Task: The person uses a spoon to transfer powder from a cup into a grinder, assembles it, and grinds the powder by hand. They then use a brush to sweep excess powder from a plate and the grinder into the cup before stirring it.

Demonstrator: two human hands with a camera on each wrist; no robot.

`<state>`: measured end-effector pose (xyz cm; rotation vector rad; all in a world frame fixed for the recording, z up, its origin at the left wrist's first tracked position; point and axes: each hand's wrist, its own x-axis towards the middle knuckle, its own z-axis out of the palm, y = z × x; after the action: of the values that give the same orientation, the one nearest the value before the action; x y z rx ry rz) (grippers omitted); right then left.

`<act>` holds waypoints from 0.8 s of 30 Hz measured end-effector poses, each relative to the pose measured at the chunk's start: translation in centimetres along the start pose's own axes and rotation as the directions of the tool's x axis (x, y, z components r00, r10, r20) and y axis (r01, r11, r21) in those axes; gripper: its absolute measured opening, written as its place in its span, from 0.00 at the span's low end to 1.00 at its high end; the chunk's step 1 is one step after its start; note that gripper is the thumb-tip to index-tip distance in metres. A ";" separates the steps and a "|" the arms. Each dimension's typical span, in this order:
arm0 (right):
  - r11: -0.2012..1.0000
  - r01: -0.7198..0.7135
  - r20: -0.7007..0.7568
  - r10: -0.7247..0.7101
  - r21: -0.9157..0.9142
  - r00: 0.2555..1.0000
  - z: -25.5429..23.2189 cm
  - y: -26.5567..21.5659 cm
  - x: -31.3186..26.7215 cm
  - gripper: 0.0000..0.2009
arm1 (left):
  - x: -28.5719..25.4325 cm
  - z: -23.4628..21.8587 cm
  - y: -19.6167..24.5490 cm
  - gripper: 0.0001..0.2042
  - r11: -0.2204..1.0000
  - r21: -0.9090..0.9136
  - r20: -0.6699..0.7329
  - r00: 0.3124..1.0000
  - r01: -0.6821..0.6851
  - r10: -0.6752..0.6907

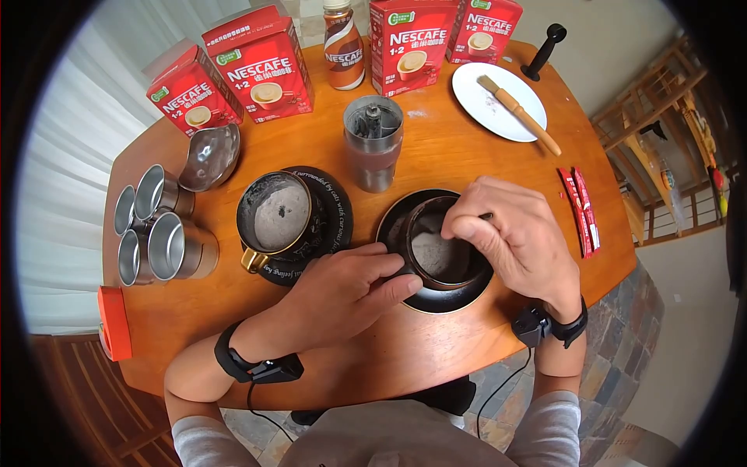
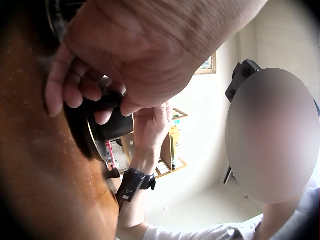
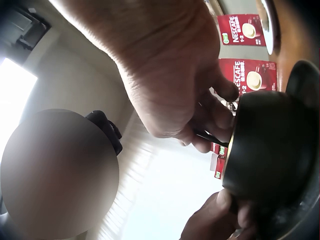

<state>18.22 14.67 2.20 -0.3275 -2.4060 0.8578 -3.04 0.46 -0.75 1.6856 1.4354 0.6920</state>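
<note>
A black cup [image 1: 440, 253] with pale powder inside stands on a black saucer [image 1: 438, 300]. My left hand [image 1: 338, 292] holds the cup at its left side, with thumb and fingers at the wall; in the left wrist view its fingers lie around a part of the black cup [image 2: 112, 122]. Over the cup's right rim, my right hand [image 1: 517, 237] pinches a thin dark utensil, whose shaft [image 3: 212, 138] reaches to the rim in the right wrist view; its lower end is hidden. To the left, another black cup [image 1: 274, 214] with a gold handle holds grey powder on a round black coaster [image 1: 336, 204].
Behind the cups stands a metal grinder [image 1: 373, 152]. Red boxes [image 1: 266, 74] and a bottle [image 1: 344, 50] line the back. Metal cups [image 1: 175, 247] and a dark bowl [image 1: 210, 159] are left; a brush [image 1: 517, 110] on a white plate [image 1: 475, 93] and red sachets [image 1: 577, 210] are right.
</note>
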 end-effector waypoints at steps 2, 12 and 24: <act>1.000 0.001 0.011 -0.001 0.030 1.000 -0.1 0.3 -0.1 0.10 | 0.0 0.0 0.0 0.15 1.000 0.000 -0.003 1.000 0.003 -0.003; 0.999 -0.047 -0.067 0.047 0.005 0.997 -0.2 0.8 -0.1 0.11 | 0.0 -0.1 0.1 0.15 1.000 0.004 0.003 1.000 0.006 -0.006; 0.995 -0.096 0.019 0.096 0.012 0.995 -0.8 0.1 0.0 0.15 | 0.1 -0.1 0.2 0.15 1.000 -0.017 0.010 1.000 0.012 -0.011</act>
<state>18.70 15.14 2.62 -0.4358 -2.4169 0.9216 -3.04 0.54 -0.56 1.6646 1.4273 0.6864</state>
